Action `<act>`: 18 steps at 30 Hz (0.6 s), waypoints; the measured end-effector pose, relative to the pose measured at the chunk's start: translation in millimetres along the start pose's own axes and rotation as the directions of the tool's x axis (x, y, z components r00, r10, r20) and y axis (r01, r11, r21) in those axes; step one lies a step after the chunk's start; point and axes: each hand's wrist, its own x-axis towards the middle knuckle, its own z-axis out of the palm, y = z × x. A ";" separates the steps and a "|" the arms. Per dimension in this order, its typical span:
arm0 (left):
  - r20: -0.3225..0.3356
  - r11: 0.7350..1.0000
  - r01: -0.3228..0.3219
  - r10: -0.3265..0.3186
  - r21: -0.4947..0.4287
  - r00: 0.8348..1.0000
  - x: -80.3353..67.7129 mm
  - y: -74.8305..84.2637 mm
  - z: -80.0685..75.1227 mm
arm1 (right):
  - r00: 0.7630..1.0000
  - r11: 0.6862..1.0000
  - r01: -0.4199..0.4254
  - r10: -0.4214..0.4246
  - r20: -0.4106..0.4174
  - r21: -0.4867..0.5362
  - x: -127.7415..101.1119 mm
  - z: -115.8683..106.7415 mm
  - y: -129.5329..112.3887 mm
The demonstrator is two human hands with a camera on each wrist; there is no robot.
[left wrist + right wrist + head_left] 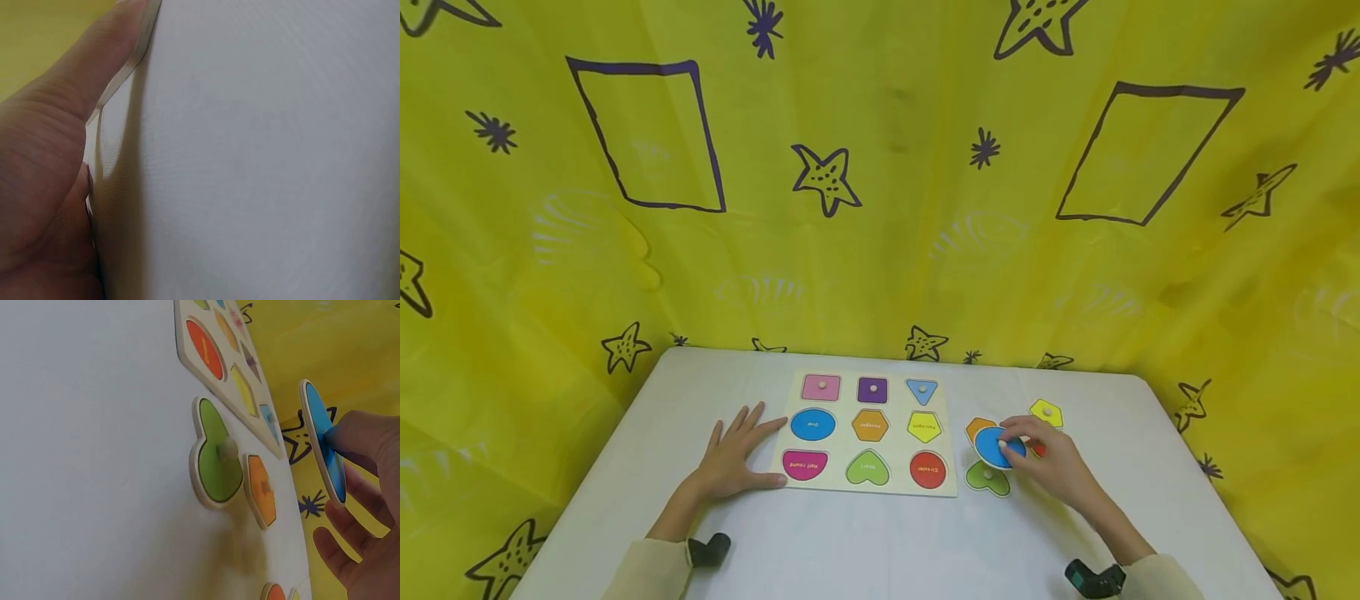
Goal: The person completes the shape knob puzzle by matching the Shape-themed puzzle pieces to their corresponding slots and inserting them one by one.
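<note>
My right hand (1051, 457) pinches the knob of a blue oval puzzle piece (991, 447) between thumb and finger. In the right wrist view the piece is tilted and raised off the table. Below it lie a green heart piece (212, 459) and an orange hexagon piece (260, 490). To the left is a wooden shape board (842, 446), with knobbed pink rectangle, purple square and light blue triangle pieces in its far row. My left hand (730, 458) rests spread at the board's left side, thumb at the near corner and index fingertip on the edge.
A yellow pentagon piece (1047, 412) lies beyond my right hand, and a red piece (1039, 450) is partly hidden under that hand. The white table (850, 550) ends at a yellow patterned curtain (880, 250) at the back and sides.
</note>
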 end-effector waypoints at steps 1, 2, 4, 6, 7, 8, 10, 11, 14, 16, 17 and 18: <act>0.001 1.000 -0.001 0.001 0.000 1.000 0.0 0.0 -0.4 | 1.000 1.000 0.003 -0.003 0.004 0.010 3.9 1.4 -2.4; 0.001 1.000 -0.002 0.002 -0.003 1.000 -0.1 0.2 -0.8 | 1.000 1.000 0.004 -0.004 0.007 0.017 7.6 3.2 -4.7; 0.003 1.000 0.000 0.000 -0.007 1.000 0.2 0.1 -1.0 | 1.000 1.000 0.008 -0.009 0.012 0.022 15.1 6.9 -9.4; -0.002 1.000 -0.008 0.008 -0.015 1.000 0.5 -0.5 -0.3 | 1.000 0.999 0.011 -0.012 0.016 0.033 22.5 10.6 -14.2; -0.007 1.000 -0.013 0.013 -0.019 1.000 0.7 -1.1 0.3 | 1.000 0.999 0.012 -0.013 0.018 0.039 26.1 12.8 -16.3; -0.012 1.000 -0.016 0.015 -0.024 1.000 0.9 -1.8 1.3 | 1.000 0.999 0.011 -0.011 0.019 0.043 29.5 15.0 -18.3; -0.023 0.999 -0.021 0.020 -0.029 1.000 1.6 -3.9 4.0 | 1.000 0.998 0.018 -0.019 0.018 0.054 36.1 19.5 -22.0; -0.030 0.999 -0.026 0.025 -0.033 0.999 1.8 -5.1 5.4 | 1.000 0.998 0.020 -0.021 0.019 0.061 39.2 21.9 -23.6; -0.047 0.999 -0.031 0.029 -0.040 0.998 2.4 -8.8 9.5 | 0.999 0.997 0.022 -0.024 0.030 0.078 47.2 29.3 -28.0; -0.055 0.998 -0.035 0.033 -0.042 0.998 2.8 -10.9 11.2 | 0.999 0.996 0.019 -0.022 0.038 0.087 52.4 34.3 -31.3; -0.058 0.998 -0.038 0.035 -0.044 0.998 2.7 -11.2 11.3 | 0.999 0.996 0.017 -0.021 0.043 0.089 55.0 36.7 -33.2; -0.059 0.998 -0.037 0.034 -0.045 0.998 2.6 -11.5 11.2 | 0.999 0.996 0.016 -0.021 0.049 0.089 57.5 39.1 -35.3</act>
